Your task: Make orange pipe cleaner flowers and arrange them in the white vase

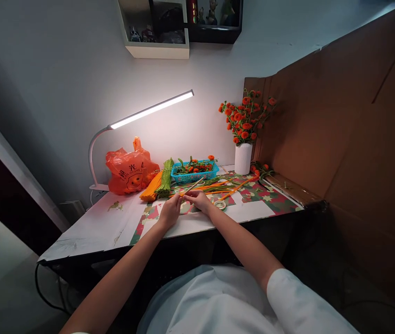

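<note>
My left hand (170, 212) is closed, its fingertips pinching the lower end of a thin pale stick (196, 183) that slants up to the right. Close against it, my right hand (199, 199) pinches a short bit of orange pipe cleaner (182, 195) at the stick's base. Fingers cover most of the join, so how the two meet is hidden. Just right of my right hand lies a roll of pale tape (219, 204). Loose orange and green pipe cleaners (214, 188) spread over the table behind both hands.
Behind the hands are an orange bundle (151, 187), a green bundle (165, 178) and a blue basket (195, 178) of orange flowers. A red plastic bag (131, 171) sits under a lit lamp (152, 110). A white vase (243, 159) stands near a cardboard wall (322, 116).
</note>
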Demonstrator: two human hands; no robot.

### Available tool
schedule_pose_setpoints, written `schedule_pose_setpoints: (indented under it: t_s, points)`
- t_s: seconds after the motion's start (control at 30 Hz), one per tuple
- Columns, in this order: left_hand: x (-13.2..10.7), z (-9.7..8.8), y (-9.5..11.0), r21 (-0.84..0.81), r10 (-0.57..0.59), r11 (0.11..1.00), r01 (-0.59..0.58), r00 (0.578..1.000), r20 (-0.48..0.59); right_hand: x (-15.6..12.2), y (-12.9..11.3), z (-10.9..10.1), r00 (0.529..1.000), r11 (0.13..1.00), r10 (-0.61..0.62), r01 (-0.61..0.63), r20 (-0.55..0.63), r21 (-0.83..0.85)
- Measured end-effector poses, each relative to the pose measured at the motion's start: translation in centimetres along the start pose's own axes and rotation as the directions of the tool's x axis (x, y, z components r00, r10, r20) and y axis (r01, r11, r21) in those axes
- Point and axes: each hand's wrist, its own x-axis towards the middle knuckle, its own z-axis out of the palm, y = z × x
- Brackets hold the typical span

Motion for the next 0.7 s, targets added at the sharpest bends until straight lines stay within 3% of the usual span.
schedule_pose_setpoints:
  t_s: [0.13,0.27,0.33,0.43,0.7]
  points:
    - [0.1,-0.6,0.1,-0.357,-0.098,0.920,0.161,0.977,0.188,-0.1,-0.1,-0.1,0.999,1.000,-0.005,0.005,0.034,-0.012]
    - [0.2,-1.2,-0.1,-0.630,-0.171,0.623,0.464,0.866,0.469,-0.4,-0.3,-0.3,0.997,1.000,0.017,-0.017,0.074,-0.006]
    - [0.2,-1.5,-0.1,-0.667,-0.162,0.504,0.548,0.819,0.551,-0.6,-0.6,-0.3,0.996,1.000,0.020,-0.021,0.091,0.011]
    - [0.3,-2.0,-0.1,-0.659,-0.155,0.413,0.629,0.762,0.629,-0.9,-1.1,-0.3,0.995,1.000,0.006,-0.008,0.104,0.027]
    - [0.5,-2.5,-0.3,-0.604,-0.132,0.372,0.705,0.684,0.717,-1.0,-1.7,0.1,0.986,1.000,-0.013,0.009,0.168,0.022]
